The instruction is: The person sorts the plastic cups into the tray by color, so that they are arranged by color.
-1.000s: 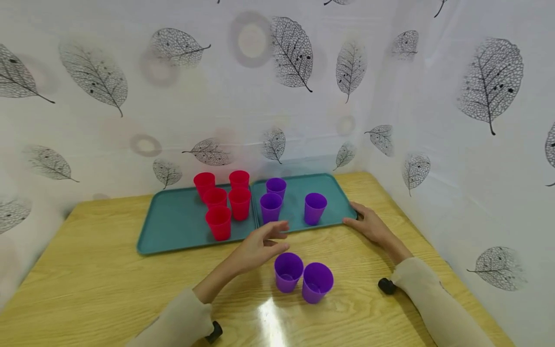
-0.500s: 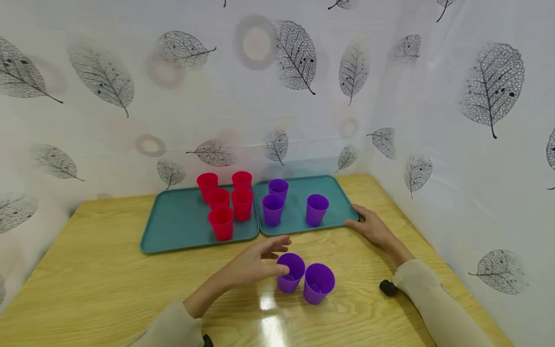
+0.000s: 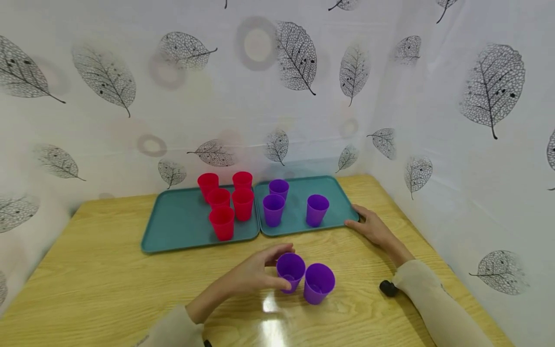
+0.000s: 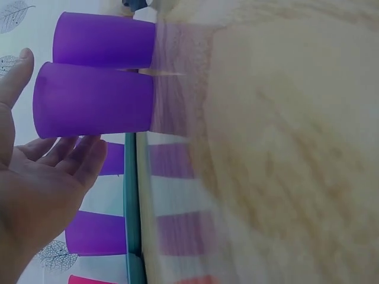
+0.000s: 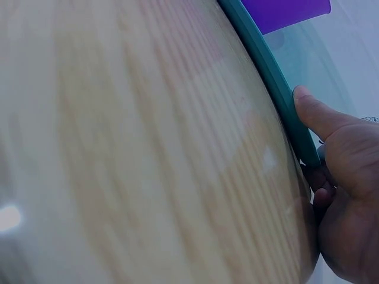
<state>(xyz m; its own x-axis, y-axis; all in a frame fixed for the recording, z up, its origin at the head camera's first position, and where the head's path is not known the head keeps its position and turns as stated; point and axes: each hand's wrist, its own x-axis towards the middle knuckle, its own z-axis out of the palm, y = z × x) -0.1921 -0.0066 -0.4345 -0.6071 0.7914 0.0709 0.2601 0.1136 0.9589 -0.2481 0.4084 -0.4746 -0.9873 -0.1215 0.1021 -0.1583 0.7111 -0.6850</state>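
My left hand point(image 3: 256, 272) is around the left side of a purple cup point(image 3: 289, 270) standing on the table. In the left wrist view its thumb point(image 4: 16, 80) is apart from that cup point(image 4: 95, 100), and the other fingers lie close beside it; contact cannot be told. A second purple cup point(image 3: 319, 284) stands just right of the first. At the right tray's near corner, my right hand point(image 3: 373, 229) pinches the teal tray point(image 3: 336, 202), thumb point(image 5: 314, 109) on the rim and fingers at its outer edge. On this tray are several purple cups point(image 3: 317, 210).
A second teal tray point(image 3: 173, 224) adjoins it on the left, with several red cups point(image 3: 222, 224) grouped at its right side. Both trays lie on the wooden table point(image 3: 108, 274), in front of a leaf-patterned curtain point(image 3: 195, 106).
My left hand has come down and nearer from above the table by the trays to the left purple cup, its thumb lowering across the front. The right hand stays on the tray.
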